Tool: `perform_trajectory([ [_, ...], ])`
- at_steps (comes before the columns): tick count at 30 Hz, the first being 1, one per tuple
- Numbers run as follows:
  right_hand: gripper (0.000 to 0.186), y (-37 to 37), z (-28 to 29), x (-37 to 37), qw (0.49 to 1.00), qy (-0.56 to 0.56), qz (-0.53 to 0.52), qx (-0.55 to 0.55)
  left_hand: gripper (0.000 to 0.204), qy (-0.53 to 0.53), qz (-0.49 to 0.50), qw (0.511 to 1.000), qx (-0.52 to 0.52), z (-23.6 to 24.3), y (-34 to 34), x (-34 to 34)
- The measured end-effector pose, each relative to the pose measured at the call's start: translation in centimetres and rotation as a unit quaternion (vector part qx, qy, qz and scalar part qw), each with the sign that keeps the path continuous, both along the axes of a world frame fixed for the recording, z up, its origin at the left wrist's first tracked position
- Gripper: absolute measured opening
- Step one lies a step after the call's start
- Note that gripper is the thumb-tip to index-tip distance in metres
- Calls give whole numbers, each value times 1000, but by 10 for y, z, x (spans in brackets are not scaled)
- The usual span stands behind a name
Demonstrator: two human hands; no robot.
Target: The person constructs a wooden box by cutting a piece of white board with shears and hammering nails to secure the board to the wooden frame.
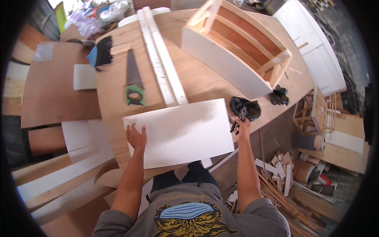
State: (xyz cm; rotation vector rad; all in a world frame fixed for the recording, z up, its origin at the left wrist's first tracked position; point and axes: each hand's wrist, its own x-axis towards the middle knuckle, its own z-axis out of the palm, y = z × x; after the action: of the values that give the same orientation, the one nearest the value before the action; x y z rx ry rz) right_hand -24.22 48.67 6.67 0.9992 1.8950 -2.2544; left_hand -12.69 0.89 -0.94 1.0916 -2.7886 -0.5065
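Observation:
A white rectangular board [181, 132] lies across the near edge of the plywood table [114, 75]. My left hand [136, 136] rests on the board's left end with its fingers apart. Just beyond the board's right end, my right hand [242, 128] grips black pliers [241, 115] at the edge of a crumpled black plastic bag [246, 104], whose contents I cannot make out. Two long white-faced strips [156, 57] run away from me behind the board. A handsaw with a green handle [135, 94] lies left of them.
An open wooden box frame [236, 47] stands at the back right, near another black bag [279, 95]. A black bristled thing [103, 51] lies back left. Large panels [51, 87] stand left. Wood offcuts [278, 168] and wooden frames [316, 110] crowd the floor at right.

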Motion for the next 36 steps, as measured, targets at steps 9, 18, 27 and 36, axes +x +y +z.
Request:
perform_trajectory([
  [9, 21, 90, -19, -25, 998, -35, -36, -45, 56, 5, -54, 998, 40, -3, 124, 13],
  [18, 21, 114, -30, -45, 993, -118, -25, -4, 48, 48, -10, 998, 25, -13, 128, 47],
  [27, 18, 52, -18, -17, 989, -49, 139, -24, 48, 109, 64, 992, -7, -22, 100, 92],
  [36, 27, -169, -60, 54, 808, 147, 537, 193, 74, 24, 225, 974, -5, -35, 50, 158],
])
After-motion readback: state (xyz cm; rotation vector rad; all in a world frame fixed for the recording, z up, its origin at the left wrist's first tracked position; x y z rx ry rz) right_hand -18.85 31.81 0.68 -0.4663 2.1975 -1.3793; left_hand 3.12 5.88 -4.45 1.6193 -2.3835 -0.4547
